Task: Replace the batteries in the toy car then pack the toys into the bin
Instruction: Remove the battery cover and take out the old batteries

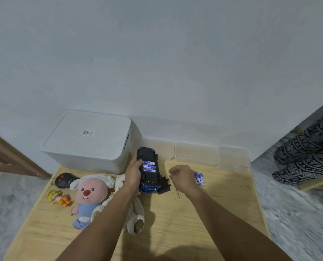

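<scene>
A blue toy car (149, 178) lies upside down on the wooden table (175, 223), its battery bay open with three blue batteries (149, 167) in it. My left hand (133, 173) grips the car's left side. My right hand (183, 176) hovers just right of the car, fingers curled shut; I cannot tell whether it holds anything. Loose blue batteries (199, 178) lie beside that hand. A black battery cover (164, 185) sits by the car, and a thin screwdriver (178, 194) lies near it. The white lidded bin (89, 142) stands at the back left.
A pink plush in blue clothes (89, 196), a white plush (134, 215), a small yellow-orange figure (59, 197) and a black remote control (63, 180) lie left of the car. Clear plastic boxes (213, 155) line the wall. Patterned fabric (307, 147) is at the right.
</scene>
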`<state>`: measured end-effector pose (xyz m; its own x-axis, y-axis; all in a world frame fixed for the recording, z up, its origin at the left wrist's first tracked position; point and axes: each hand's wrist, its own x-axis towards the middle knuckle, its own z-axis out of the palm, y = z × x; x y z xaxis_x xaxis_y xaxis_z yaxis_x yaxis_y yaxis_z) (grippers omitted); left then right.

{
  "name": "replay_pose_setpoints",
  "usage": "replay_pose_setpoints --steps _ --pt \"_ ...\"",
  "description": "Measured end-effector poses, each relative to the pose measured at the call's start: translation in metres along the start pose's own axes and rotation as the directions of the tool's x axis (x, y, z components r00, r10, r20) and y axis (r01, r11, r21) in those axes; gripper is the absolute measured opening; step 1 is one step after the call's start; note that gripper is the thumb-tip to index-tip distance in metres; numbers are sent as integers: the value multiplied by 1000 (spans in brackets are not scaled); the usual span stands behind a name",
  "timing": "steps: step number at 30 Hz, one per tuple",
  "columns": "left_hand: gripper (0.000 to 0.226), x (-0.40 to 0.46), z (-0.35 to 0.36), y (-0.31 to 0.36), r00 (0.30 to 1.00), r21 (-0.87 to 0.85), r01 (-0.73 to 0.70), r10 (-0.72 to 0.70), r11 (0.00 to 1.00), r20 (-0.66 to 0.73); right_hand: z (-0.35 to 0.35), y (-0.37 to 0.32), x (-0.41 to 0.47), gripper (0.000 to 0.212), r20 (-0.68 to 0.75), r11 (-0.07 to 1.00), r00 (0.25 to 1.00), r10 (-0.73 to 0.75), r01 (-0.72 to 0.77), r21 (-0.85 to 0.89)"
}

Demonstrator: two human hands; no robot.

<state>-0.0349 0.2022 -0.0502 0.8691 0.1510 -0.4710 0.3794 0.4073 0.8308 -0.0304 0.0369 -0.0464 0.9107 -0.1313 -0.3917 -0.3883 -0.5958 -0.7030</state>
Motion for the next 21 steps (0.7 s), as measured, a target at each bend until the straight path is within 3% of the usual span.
replay_pose_setpoints --steps 4,17,21 --pt "53 -2 7 -2 999 -69 18 -16 997 32 -7 -27 -2 14 70 949 997 23 -44 312" --pt "59 -15 20 0 988 -29 -81 84 996 126 -17 -51 -5 23 129 847 974 187 -226 480" --pt "55 -13 20 0 987 13 -88 85 996 133 -19 -47 -3 17 159 814 963 216 -268 516"
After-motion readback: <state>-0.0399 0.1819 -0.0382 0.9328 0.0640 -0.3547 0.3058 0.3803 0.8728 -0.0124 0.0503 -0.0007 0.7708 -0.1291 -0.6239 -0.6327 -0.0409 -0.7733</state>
